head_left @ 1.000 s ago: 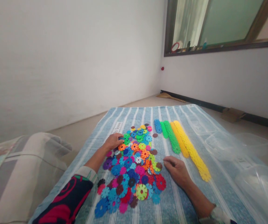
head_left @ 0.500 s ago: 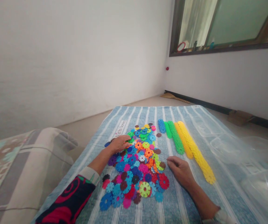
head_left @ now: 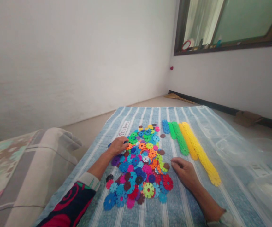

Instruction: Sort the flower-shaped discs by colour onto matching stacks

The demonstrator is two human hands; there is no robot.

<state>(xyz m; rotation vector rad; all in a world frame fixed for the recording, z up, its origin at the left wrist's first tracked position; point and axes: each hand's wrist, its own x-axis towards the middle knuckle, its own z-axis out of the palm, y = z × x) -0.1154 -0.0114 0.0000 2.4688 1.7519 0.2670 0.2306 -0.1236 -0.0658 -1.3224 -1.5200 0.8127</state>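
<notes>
Dozens of flat, round, notched plastic discs (head_left: pixel 148 190) in blue, pink, orange, red, lime, purple and brown lie in a loose heap on the blue-and-white striped cloth (head_left: pixel 183 208) that covers the counter. At the heap's upper left edge is the left hand (head_left: pixel 119 145), its fingers bent and close together over the discs; whether it grips one cannot be told. Just beside the heap's right edge is the right hand (head_left: pixel 185 171), loosely curled, thumb and fingertips narrow, near a brown disc (head_left: pixel 166 165); whether anything is in it cannot be told either. Beyond it, overlapping discs lie in a short blue row (head_left: pixel 165 126), two green rows (head_left: pixel 180 138) and two yellow rows (head_left: pixel 202 154), side by side. Farther right, clear plastic containers (head_left: pixel 268 192) stand near the cloth's right side
</notes>
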